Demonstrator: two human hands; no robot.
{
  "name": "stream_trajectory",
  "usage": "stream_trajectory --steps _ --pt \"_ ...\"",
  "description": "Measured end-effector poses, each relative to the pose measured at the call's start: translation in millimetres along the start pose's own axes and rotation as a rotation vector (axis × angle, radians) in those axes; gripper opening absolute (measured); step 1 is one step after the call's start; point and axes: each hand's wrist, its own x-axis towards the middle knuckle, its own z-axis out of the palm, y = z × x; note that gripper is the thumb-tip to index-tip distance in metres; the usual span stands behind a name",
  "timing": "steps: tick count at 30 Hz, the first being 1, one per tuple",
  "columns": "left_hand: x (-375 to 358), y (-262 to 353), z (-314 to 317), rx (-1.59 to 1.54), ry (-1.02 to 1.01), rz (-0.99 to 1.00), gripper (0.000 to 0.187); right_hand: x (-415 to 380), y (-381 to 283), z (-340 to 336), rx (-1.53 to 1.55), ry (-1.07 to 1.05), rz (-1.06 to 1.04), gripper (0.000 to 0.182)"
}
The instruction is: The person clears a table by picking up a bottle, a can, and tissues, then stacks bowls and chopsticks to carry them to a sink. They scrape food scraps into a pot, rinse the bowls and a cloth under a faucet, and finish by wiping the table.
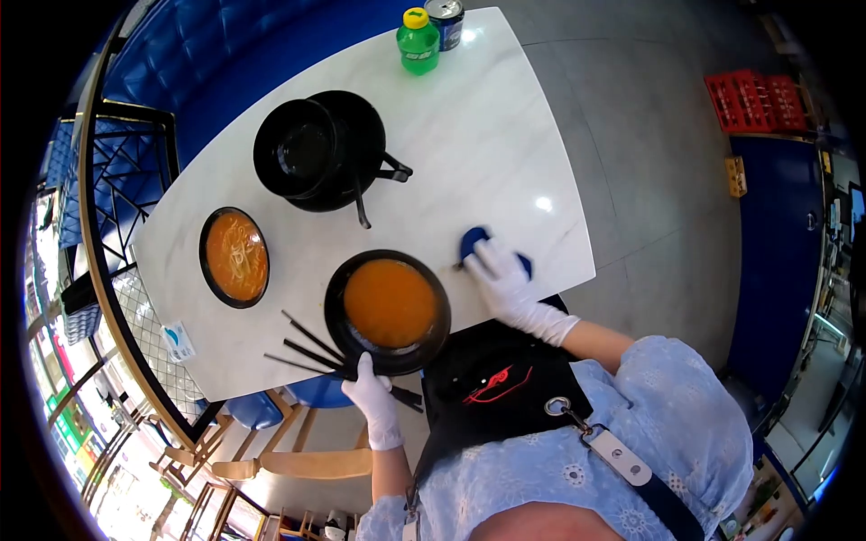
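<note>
My left hand [372, 403], in a white glove, is closed at the near rim of a black bowl [439, 311] of orange soup. Several black chopsticks [311, 347] are gripped in that same hand, fanning out to the left under the bowl. My right hand [505, 284], also gloved in white, presses a dark blue cloth [474, 242] onto the tabletop, its fingers bent over it. Left of the soup, a second black bowl [205, 261] holds orange broth with pale noodles or shreds.
On the white marble-patterned table [487, 135] stand stacked black bowls [271, 144] with black ladle-like handles [362, 203]. At the far end are a green bottle [419, 50] with a yellow cap and a dark can [448, 25]. A tissue packet [178, 342] lies by the left edge.
</note>
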Motion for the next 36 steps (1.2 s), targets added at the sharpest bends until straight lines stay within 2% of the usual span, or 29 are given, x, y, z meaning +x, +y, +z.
stream_trajectory --steps 3,6,9,10,11,12,13,15,19,21,24,26,28,30,31,33,34,36 --pt "4.4 -1.0 -39.2 -0.035 0.095 0.0 0.024 6.6 -50.3 20.5 -0.004 -0.226 -0.2 0.05" --pt "5.8 13.3 -59.1 -0.086 0.201 0.019 0.024 10.7 -51.4 33.1 0.114 -0.211 -0.146 0.049" --pt "10.5 23.9 -73.8 -0.143 0.284 0.031 0.023 44.7 -24.5 13.1 0.392 -0.006 0.08 0.044" --pt "12.5 28.5 -76.9 -0.166 0.299 0.037 0.023 70.8 -16.1 -12.5 0.41 -0.011 0.243 0.04" --pt "13.1 34.9 -77.3 -0.185 0.301 0.039 0.019 78.9 16.1 3.8 0.278 0.234 0.193 0.041" --pt "16.2 38.6 -80.3 -0.188 0.308 0.033 0.019 104.5 36.8 0.7 0.31 0.383 0.169 0.043" --pt "20.3 41.5 -84.9 -0.206 0.291 0.035 0.017 123.8 58.2 -2.3 0.252 0.397 0.144 0.044" --pt "23.4 49.0 -86.4 -0.213 0.316 0.034 0.014 151.8 68.4 -10.4 -0.209 0.191 0.161 0.045" --pt "35.1 57.7 -89.4 -0.242 0.348 0.044 0.014 160.9 72.3 7.3 -0.122 0.106 0.203 0.048" --pt "44.4 53.0 -98.3 -0.265 0.31 0.052 0.013 160.3 63.4 16.5 -0.143 0.209 0.065 0.051" --pt "49.9 51.9 -100.6 -0.274 0.274 0.068 0.016 170.3 29.9 39.2 -0.098 0.253 0.056 0.049" --pt "51.3 53.6 -101.2 -0.254 0.275 0.075 0.02 169.2 0.8 50.1 -0.055 0.077 0.084 0.045" --pt "51.0 53.3 -102.9 -0.257 0.293 0.072 0.021 163.6 -34.5 55.0 0.01 -0.006 -0.008 0.05" --pt "54.9 47.8 -112.1 -0.276 0.256 0.071 0.019 152.8 -56.6 70.2 0.044 -0.025 -0.244 0.037" --pt "56.1 46.6 -116.3 -0.298 0.226 0.068 0.018 141.6 -61.6 74.5 0.042 -0.02 -0.244 0.037" --pt "57.1 47.9 -120.2 -0.294 0.242 0.065 0.017 130.3 -70.3 80.7 0.247 -0.202 -0.304 0.039" --pt "58.5 49.2 -120.2 -0.29 0.264 0.057 0.016 132.6 -66.1 78.9 0.244 -0.193 -0.313 0.039" --pt "59.1 51.4 -124.5 -0.294 0.261 0.065 0.015 134.9 -50.1 71.8 0.429 0.182 0.04 0.041"
